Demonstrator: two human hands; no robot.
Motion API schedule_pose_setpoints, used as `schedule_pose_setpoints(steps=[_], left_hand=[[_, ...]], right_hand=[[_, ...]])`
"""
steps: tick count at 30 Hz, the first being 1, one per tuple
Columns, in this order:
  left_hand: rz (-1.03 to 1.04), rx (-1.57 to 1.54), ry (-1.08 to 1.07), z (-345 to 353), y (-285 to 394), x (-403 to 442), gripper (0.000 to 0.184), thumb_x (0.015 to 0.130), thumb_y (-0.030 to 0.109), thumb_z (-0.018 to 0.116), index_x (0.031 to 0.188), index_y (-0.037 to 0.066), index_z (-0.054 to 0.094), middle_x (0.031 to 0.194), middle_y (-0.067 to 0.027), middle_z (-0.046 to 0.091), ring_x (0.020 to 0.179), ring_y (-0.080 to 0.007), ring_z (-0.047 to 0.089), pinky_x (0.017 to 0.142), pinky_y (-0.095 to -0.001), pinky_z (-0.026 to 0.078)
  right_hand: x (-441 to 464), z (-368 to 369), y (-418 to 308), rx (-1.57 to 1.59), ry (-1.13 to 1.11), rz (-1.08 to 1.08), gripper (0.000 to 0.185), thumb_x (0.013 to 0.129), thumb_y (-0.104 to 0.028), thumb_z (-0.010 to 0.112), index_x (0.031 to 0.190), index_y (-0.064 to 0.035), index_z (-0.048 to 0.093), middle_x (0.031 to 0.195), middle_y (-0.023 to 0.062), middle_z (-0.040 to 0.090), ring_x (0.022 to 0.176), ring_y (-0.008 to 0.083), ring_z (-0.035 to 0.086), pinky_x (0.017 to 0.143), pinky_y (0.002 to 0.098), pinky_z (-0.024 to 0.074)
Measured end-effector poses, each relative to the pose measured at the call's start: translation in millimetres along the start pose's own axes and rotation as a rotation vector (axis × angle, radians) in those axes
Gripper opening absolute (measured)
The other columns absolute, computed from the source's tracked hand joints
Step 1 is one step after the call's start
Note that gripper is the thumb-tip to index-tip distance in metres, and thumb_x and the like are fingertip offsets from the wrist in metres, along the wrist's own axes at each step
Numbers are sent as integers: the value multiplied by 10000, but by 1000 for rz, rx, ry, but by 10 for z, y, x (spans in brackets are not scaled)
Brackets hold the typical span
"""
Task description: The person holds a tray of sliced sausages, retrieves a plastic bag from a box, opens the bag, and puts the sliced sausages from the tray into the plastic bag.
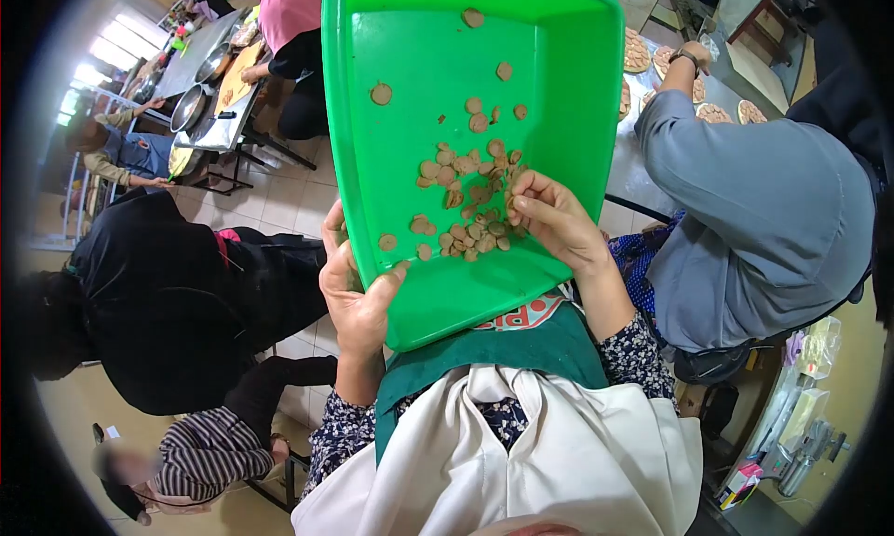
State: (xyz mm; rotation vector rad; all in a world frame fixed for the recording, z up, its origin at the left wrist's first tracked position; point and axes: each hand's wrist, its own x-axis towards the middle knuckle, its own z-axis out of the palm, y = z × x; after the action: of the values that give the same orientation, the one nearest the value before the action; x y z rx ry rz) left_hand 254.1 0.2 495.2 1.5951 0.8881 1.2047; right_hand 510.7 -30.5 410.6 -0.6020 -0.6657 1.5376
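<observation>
A green plastic tub (447,61) is tilted in front of me. Its near corner rests against my green apron (484,359). My left hand (358,298) grips the tub's left rim, thumb over the edge and fingers on the outside. Many thin round brown slices (475,238), which look like sausage, lie in the tub, mostly heaped toward the near end with a few scattered farther up. Over the right part of the heap, my right hand (549,215) is closed in a pinch on brown slices; its fingertips partly hide them.
On my right, a person in a grey top (754,210) reaches over a table with plates of round pieces (712,113). A person in black (186,303) stands close on my left. Farther left, people work at a table with pans (191,108).
</observation>
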Motion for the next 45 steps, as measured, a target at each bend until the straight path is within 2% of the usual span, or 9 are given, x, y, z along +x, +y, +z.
schedule_pose_setpoints(steps=[12,14,17,26,28,31,38,40,45], left_hand=[[-10,-40,-46,6,10,99,229,662,32,634,873,-13,711,1333,-193,506,1371,-287,333,1099,-430,286],[14,46,-75,-6,22,118,256,662,52,658,903,-18,711,1351,-190,485,1359,-289,351,1097,-432,289],[11,-34,-50,3,-27,100,292,663,63,673,941,-18,706,1401,-181,430,1340,-290,377,1101,-434,284],[24,-63,-38,37,-31,62,261,665,33,692,923,1,711,1390,-131,485,1369,-237,367,1122,-388,267],[20,-67,-45,76,-10,70,257,664,29,686,918,6,709,1376,-117,494,1363,-232,375,1124,-381,264],[29,-65,-1,77,-31,90,228,671,20,646,887,5,718,1328,-190,540,1399,-301,311,1111,-450,276],[21,-57,-31,46,-63,109,259,679,35,658,929,6,721,1355,-201,516,1395,-306,314,1118,-458,252],[17,-66,-39,44,-65,122,258,679,38,662,929,6,721,1356,-201,514,1395,-305,315,1118,-457,249],[-33,-59,-54,-18,-104,93,267,675,43,670,935,5,718,1371,-184,501,1389,-291,324,1119,-445,250]], right_hand=[[-291,1101,-774,200,-476,-147,163,868,-76,723,919,-76,568,916,31,514,860,144,583,721,268,468],[-406,1378,-1018,177,-584,-99,119,870,-28,703,837,-58,592,926,64,505,756,188,582,639,301,507],[-376,1532,-1023,182,-870,-320,70,920,-89,677,916,-47,621,948,57,570,858,159,565,767,269,476],[-521,1688,-971,145,-941,-472,53,942,-105,650,906,-72,627,891,19,615,872,167,581,728,276,478],[-584,1835,-862,414,-814,-579,93,905,-105,699,884,-18,673,809,52,635,744,146,565,591,249,479],[-574,1630,-960,134,-961,-525,42,933,-90,656,908,-67,632,891,21,649,871,172,583,704,288,488],[-420,1618,-974,98,-912,-600,57,888,-44,702,871,-74,657,952,59,711,808,202,626,709,319,420],[-311,1686,-826,198,-909,-983,71,901,-78,695,915,-9,682,871,90,695,781,188,590,622,268,510],[-418,1607,-855,112,-828,-960,57,906,-55,677,933,-6,687,908,111,717,790,202,592,640,265,510]])
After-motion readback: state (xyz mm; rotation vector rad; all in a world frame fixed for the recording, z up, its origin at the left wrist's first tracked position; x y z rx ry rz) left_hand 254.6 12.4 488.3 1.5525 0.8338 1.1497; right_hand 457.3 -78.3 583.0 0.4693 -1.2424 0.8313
